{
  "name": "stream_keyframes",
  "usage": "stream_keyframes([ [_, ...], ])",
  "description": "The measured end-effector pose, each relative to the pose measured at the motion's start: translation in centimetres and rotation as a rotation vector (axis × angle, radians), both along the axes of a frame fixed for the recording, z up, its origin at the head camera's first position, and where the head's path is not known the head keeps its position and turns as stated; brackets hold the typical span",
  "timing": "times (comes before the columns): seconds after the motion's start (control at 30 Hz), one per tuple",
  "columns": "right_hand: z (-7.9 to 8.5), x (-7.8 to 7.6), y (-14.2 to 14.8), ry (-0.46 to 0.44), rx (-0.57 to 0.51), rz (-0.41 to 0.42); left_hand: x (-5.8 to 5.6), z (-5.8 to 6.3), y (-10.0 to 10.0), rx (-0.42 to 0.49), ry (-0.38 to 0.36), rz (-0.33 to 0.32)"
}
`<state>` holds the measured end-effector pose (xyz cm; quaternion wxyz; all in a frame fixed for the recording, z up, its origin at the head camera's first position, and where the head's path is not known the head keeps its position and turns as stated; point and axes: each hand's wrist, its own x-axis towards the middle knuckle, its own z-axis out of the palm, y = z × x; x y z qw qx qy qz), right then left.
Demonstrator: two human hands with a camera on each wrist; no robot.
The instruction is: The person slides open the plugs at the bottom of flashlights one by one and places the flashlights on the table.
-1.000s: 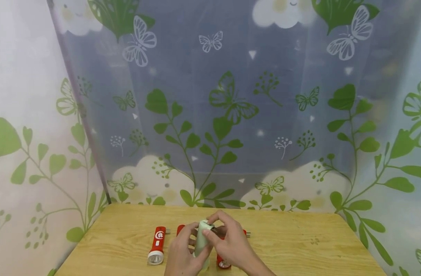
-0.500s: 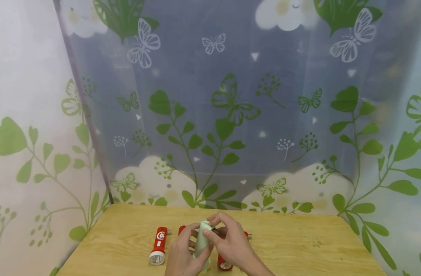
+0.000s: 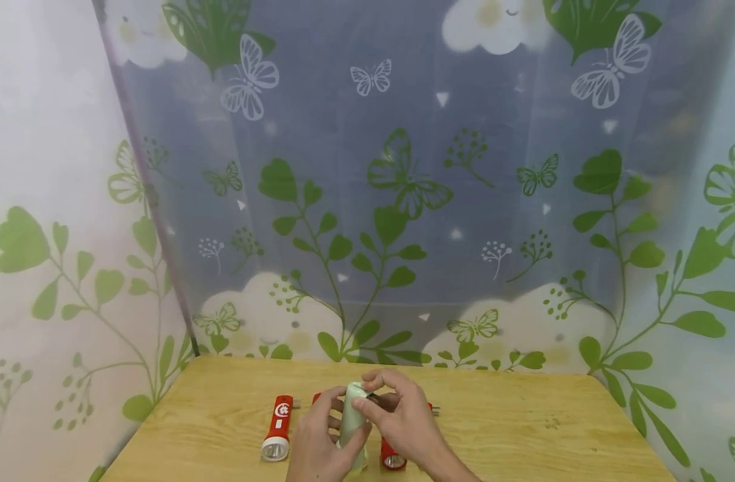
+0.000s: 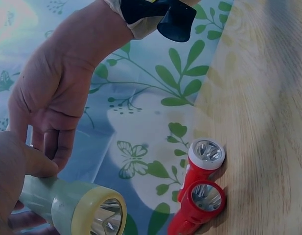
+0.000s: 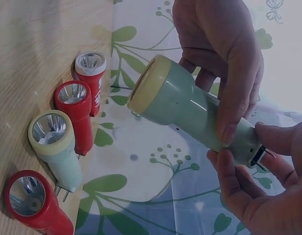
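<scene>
A pale green flashlight (image 5: 204, 115) with a cream head ring is held up over the table, its lens end tilted down in the head view. My left hand (image 3: 318, 438) grips its body (image 3: 353, 418), thumb along the side. At the tail end, my right hand (image 3: 406, 422) pinches with thumb and fingers, beside a small dark part with a metal piece (image 5: 259, 155) sticking out. In the left wrist view the lens (image 4: 109, 218) faces the camera, and my right hand (image 4: 50, 107) reaches in from above.
On the wooden table (image 3: 512, 428) a row of flashlights lies below: a red one with a white head (image 5: 91, 63), a red one (image 5: 74, 105), another pale green one (image 5: 58, 147) with two prongs, and another red one (image 5: 35, 200). A patterned curtain (image 3: 403, 268) stands behind the table.
The head view shifts slightly. Both hands keep nearly the same hold on the flashlight, with only small motion of the right fingers at its tail end.
</scene>
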<state>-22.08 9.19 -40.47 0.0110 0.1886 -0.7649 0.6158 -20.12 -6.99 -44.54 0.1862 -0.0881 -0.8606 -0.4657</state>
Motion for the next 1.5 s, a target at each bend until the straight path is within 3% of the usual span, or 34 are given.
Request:
stream_keyframes([
  [0.23, 0.0, 0.0, -0.2, -0.039, -0.003, 0.022, 0.0, 0.0, -0.2, -0.002, -0.002, 0.018],
  [0.43, 0.0, -0.1, -0.3, 0.005, 0.064, 0.048, -0.2, 0.2, -0.4, -0.014, 0.031, 0.038],
  [0.6, -0.2, 0.1, -0.3, 0.058, 0.118, -0.005, -0.4, 0.4, -0.9, -0.037, -0.010, 0.090],
  [0.9, -1.4, 0.4, -0.4, 0.079, 0.114, -0.051, -1.0, 0.4, -1.8, -0.010, -0.058, 0.137],
  [1.13, -2.3, 0.9, -1.2, -0.023, 0.145, 0.030, -1.5, -0.2, -2.9, 0.029, -0.073, 0.131],
  [1.5, -4.8, 1.7, -4.1, -0.071, 0.240, 0.169, -2.3, -1.0, -5.5, 0.092, -0.133, 0.157],
])
